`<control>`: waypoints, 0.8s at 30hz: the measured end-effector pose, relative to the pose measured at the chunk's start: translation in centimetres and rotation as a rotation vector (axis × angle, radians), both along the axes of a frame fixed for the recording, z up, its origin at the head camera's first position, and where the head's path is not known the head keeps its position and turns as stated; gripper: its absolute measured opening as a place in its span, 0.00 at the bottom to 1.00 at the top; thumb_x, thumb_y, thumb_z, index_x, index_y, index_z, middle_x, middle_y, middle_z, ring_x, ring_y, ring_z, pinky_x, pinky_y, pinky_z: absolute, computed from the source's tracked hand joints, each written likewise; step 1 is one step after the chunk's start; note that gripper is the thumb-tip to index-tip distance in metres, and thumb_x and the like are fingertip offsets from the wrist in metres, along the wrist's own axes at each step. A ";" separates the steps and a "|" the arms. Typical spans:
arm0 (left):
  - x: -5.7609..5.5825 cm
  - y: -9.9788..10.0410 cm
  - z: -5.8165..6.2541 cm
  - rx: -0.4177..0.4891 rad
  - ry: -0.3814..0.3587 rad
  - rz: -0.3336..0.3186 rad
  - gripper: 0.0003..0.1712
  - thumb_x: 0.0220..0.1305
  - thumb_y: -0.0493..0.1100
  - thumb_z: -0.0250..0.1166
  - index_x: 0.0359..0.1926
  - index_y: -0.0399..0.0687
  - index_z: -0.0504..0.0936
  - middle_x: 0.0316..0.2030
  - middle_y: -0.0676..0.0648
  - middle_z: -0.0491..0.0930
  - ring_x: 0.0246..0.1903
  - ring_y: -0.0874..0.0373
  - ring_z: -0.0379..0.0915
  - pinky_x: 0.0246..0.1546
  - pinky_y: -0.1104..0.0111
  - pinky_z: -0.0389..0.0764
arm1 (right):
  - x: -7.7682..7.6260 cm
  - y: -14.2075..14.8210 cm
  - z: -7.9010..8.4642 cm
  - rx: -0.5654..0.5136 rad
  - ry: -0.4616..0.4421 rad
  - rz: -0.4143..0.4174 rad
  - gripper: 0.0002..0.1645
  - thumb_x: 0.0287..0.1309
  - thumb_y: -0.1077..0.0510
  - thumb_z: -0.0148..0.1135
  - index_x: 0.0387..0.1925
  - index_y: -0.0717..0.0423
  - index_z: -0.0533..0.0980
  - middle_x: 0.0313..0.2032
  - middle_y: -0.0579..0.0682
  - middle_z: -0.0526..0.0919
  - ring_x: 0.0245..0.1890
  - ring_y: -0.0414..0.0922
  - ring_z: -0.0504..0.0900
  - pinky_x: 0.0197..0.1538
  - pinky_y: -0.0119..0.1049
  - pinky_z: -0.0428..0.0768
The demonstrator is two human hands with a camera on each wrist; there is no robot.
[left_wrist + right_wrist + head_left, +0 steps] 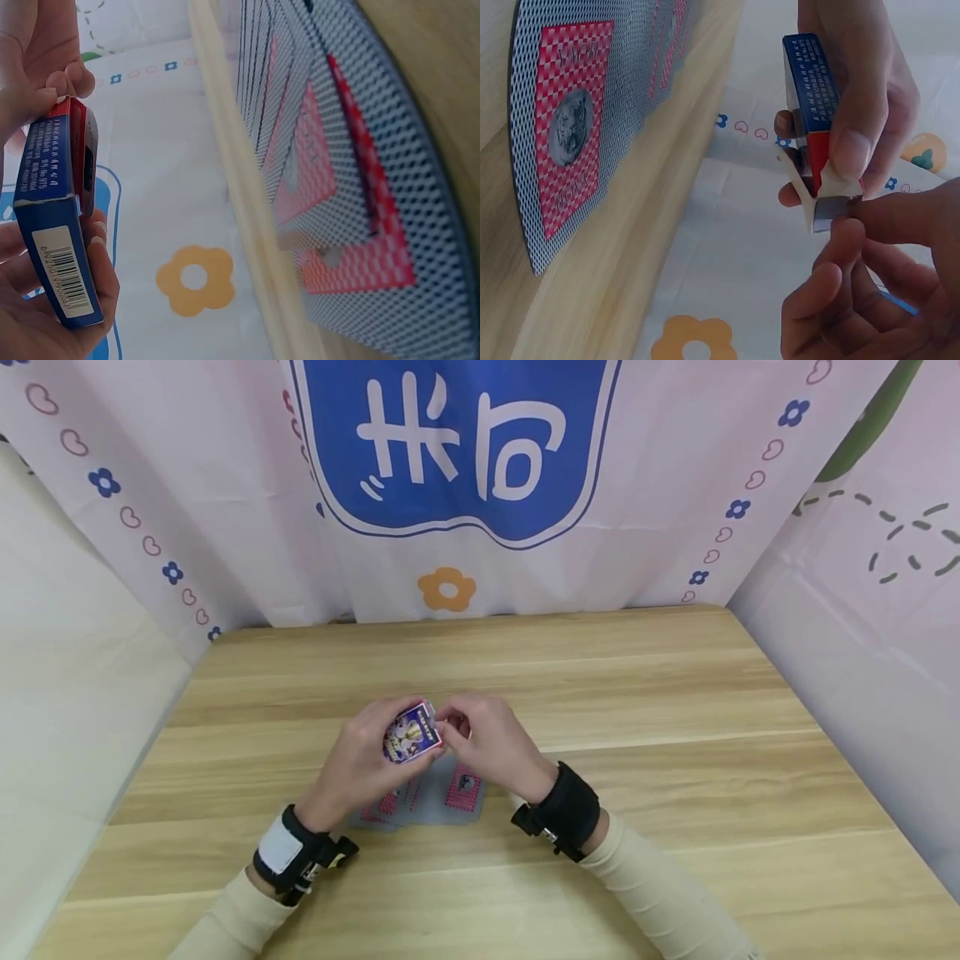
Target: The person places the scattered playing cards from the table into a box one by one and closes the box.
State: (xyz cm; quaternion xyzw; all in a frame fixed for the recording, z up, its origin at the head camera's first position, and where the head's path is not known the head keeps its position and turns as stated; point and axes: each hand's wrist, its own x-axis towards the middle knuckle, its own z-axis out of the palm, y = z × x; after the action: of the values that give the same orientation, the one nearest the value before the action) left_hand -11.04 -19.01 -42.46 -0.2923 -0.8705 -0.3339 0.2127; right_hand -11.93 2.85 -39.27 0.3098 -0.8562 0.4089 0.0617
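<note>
In the head view my left hand (351, 768) grips a small blue-and-red playing-card box (411, 735) above the table. My right hand (498, 747) meets its upper right end. The right wrist view shows a white flap (799, 180) sticking out from the opened end of the box. There the thumb and index finger of my right hand pinch at the box's end edge. A barcode marks the opposite end of the box (56, 247) in the left wrist view. Below both hands, several playing cards (465, 789) with red-patterned backs lie overlapping on the table, partly hidden by the hands.
The wooden table (637, 693) reaches back to a white printed curtain (660, 460) with a blue emblem. Pale cloth walls stand along the left and right sides. Each wrist wears a black strap (566, 810) with a small camera mount.
</note>
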 end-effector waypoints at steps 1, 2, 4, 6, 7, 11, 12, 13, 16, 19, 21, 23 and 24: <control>0.0 0.0 0.0 0.004 -0.004 -0.001 0.38 0.51 0.46 0.84 0.61 0.37 0.81 0.50 0.41 0.87 0.45 0.54 0.84 0.41 0.61 0.87 | 0.0 0.1 0.0 0.003 -0.005 0.015 0.05 0.69 0.64 0.66 0.42 0.59 0.86 0.33 0.49 0.86 0.30 0.38 0.78 0.34 0.25 0.75; 0.0 0.0 0.0 0.006 -0.003 0.001 0.38 0.51 0.46 0.84 0.61 0.37 0.81 0.50 0.41 0.87 0.45 0.54 0.84 0.40 0.61 0.87 | -0.1 0.2 0.0 0.004 -0.013 0.027 0.06 0.69 0.64 0.65 0.43 0.59 0.86 0.34 0.49 0.86 0.31 0.38 0.78 0.35 0.25 0.76; -0.1 -0.1 0.0 0.012 -0.007 0.007 0.39 0.51 0.46 0.84 0.62 0.36 0.80 0.50 0.41 0.87 0.45 0.54 0.85 0.40 0.61 0.88 | -0.4 0.5 0.1 -0.010 -0.050 0.045 0.07 0.71 0.63 0.65 0.44 0.58 0.87 0.35 0.50 0.87 0.31 0.39 0.78 0.34 0.26 0.76; -0.2 -0.2 0.1 0.017 -0.013 0.016 0.40 0.51 0.46 0.84 0.62 0.36 0.80 0.51 0.41 0.87 0.45 0.54 0.85 0.40 0.61 0.88 | -0.8 0.9 0.1 -0.007 -0.096 0.047 0.08 0.72 0.62 0.64 0.45 0.57 0.87 0.34 0.49 0.87 0.32 0.40 0.79 0.34 0.27 0.76; -0.3 -0.2 0.2 0.018 -0.017 0.020 0.40 0.51 0.46 0.84 0.62 0.36 0.80 0.51 0.40 0.86 0.45 0.54 0.85 0.41 0.61 0.88 | -1.0 1.1 0.1 0.009 -0.119 0.045 0.08 0.72 0.61 0.63 0.45 0.57 0.87 0.34 0.49 0.87 0.31 0.40 0.79 0.34 0.28 0.76; -0.3 -0.4 0.3 0.013 -0.032 0.041 0.40 0.51 0.47 0.84 0.63 0.37 0.80 0.52 0.41 0.86 0.45 0.54 0.85 0.41 0.59 0.88 | -1.7 1.6 -1.0 0.231 -0.234 0.037 0.07 0.70 0.57 0.67 0.41 0.58 0.85 0.29 0.46 0.82 0.27 0.39 0.75 0.31 0.29 0.73; -0.3 -0.4 0.2 0.010 -0.040 0.046 0.40 0.51 0.47 0.84 0.63 0.38 0.80 0.52 0.41 0.87 0.45 0.55 0.85 0.41 0.59 0.88 | -1.8 1.7 -1.4 0.306 -0.254 0.039 0.09 0.68 0.55 0.69 0.40 0.58 0.84 0.29 0.45 0.81 0.27 0.39 0.75 0.31 0.30 0.73; -0.2 -0.4 0.2 0.008 -0.045 0.049 0.40 0.51 0.48 0.84 0.63 0.39 0.80 0.52 0.42 0.87 0.45 0.55 0.85 0.41 0.60 0.88 | -1.8 1.7 -1.8 0.376 -0.272 0.038 0.14 0.65 0.51 0.73 0.40 0.58 0.83 0.29 0.45 0.80 0.27 0.39 0.74 0.31 0.30 0.72; -0.1 -0.3 0.0 0.001 -0.061 0.051 0.40 0.52 0.49 0.84 0.63 0.40 0.80 0.51 0.42 0.87 0.45 0.56 0.84 0.41 0.60 0.88 | -1.6 1.7 -2.6 0.545 -0.291 0.040 0.28 0.54 0.41 0.80 0.41 0.58 0.79 0.31 0.45 0.78 0.30 0.40 0.74 0.31 0.33 0.71; 0.0 -0.3 0.0 -0.014 -0.071 0.046 0.41 0.52 0.50 0.84 0.64 0.40 0.79 0.52 0.42 0.87 0.45 0.55 0.85 0.41 0.59 0.89 | -1.4 1.8 -2.8 0.631 -0.277 0.034 0.37 0.45 0.35 0.84 0.42 0.57 0.77 0.34 0.47 0.77 0.34 0.42 0.74 0.33 0.35 0.72; -0.1 -0.3 -0.1 -0.023 -0.075 0.043 0.41 0.53 0.49 0.84 0.64 0.40 0.79 0.52 0.41 0.87 0.45 0.55 0.85 0.42 0.58 0.89 | -1.3 1.9 -2.8 0.673 -0.279 0.029 0.39 0.43 0.34 0.85 0.44 0.57 0.78 0.35 0.48 0.77 0.35 0.44 0.74 0.33 0.37 0.73; -0.1 -0.2 -0.2 -0.026 -0.078 0.039 0.41 0.53 0.49 0.83 0.65 0.40 0.79 0.52 0.41 0.87 0.45 0.55 0.85 0.42 0.58 0.89 | -1.3 1.9 -2.8 0.699 -0.288 0.015 0.40 0.43 0.35 0.85 0.46 0.58 0.79 0.37 0.49 0.77 0.36 0.44 0.75 0.34 0.39 0.75; 0.0 -0.2 -0.2 -0.024 -0.080 0.038 0.41 0.53 0.50 0.83 0.65 0.40 0.79 0.52 0.41 0.87 0.45 0.55 0.85 0.42 0.58 0.89 | -1.3 1.9 -2.8 0.707 -0.294 0.006 0.41 0.43 0.35 0.85 0.48 0.59 0.79 0.38 0.49 0.77 0.36 0.45 0.75 0.34 0.39 0.75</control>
State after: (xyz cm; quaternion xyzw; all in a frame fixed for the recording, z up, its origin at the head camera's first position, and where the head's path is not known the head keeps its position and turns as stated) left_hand -11.08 -19.24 -42.63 -0.2645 -0.8878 -0.3306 0.1805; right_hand -13.25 4.74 -42.06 0.2526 -0.9432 0.1285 -0.1734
